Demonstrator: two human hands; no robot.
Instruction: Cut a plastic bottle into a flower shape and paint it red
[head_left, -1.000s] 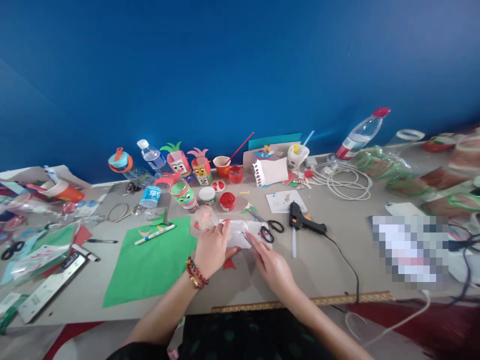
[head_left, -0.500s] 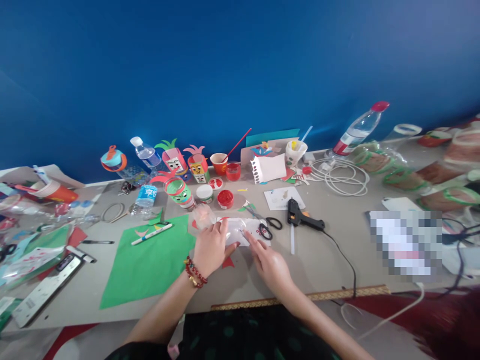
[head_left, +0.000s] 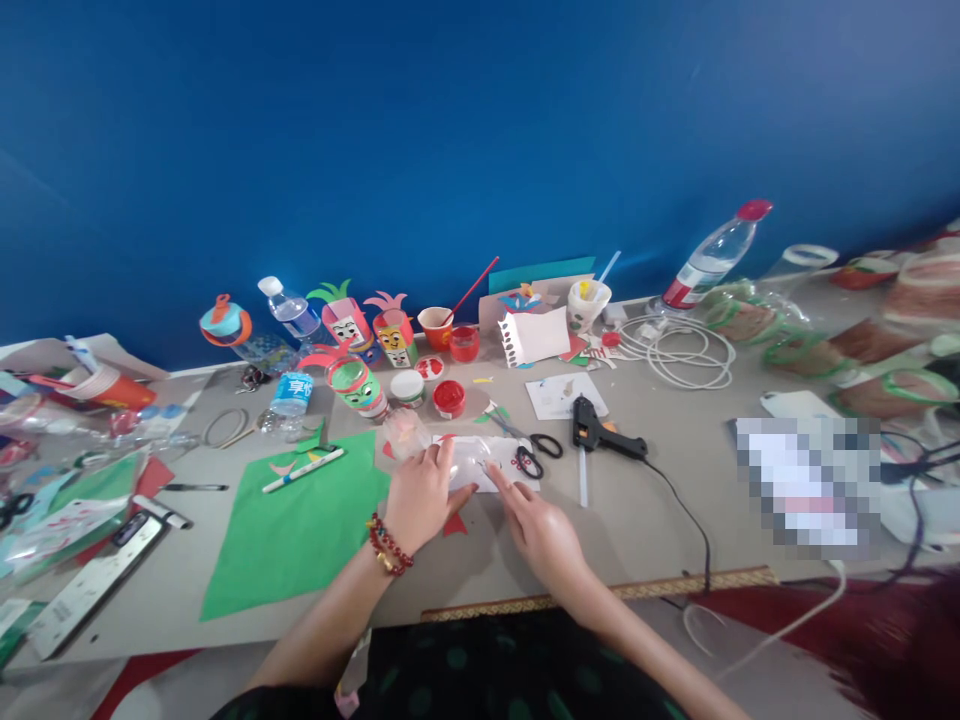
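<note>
My left hand [head_left: 421, 492], wearing a red bead bracelet, is closed over a clear plastic bottle piece [head_left: 466, 462] lying on its side. Its thumb rests along the near side. My right hand [head_left: 546, 530] stretches its index finger onto the plastic from the right; the other fingers curl under and hold nothing I can see. Under the plastic lies a white sheet of paper [head_left: 481, 486] with red marks. Crumpled clear plastic [head_left: 405, 434] shows beyond my left hand. Black-handled scissors [head_left: 541, 450] lie just right of the paper, and a red paper scrap [head_left: 454, 524] sticks out between my hands.
A green sheet [head_left: 292, 550] with a white marker [head_left: 303, 470] lies left. Behind stand decorated cups [head_left: 355, 388], an open red paint jar [head_left: 449, 399] and a labelled bottle [head_left: 291, 396]. On the right are a hot glue gun [head_left: 611, 437], its cord, coiled white cable [head_left: 675, 352] and a tilted bottle [head_left: 709, 262].
My right index finger has shifted very slightly on the plastic. The left hand keeps its hold, and the view has moved a little.
</note>
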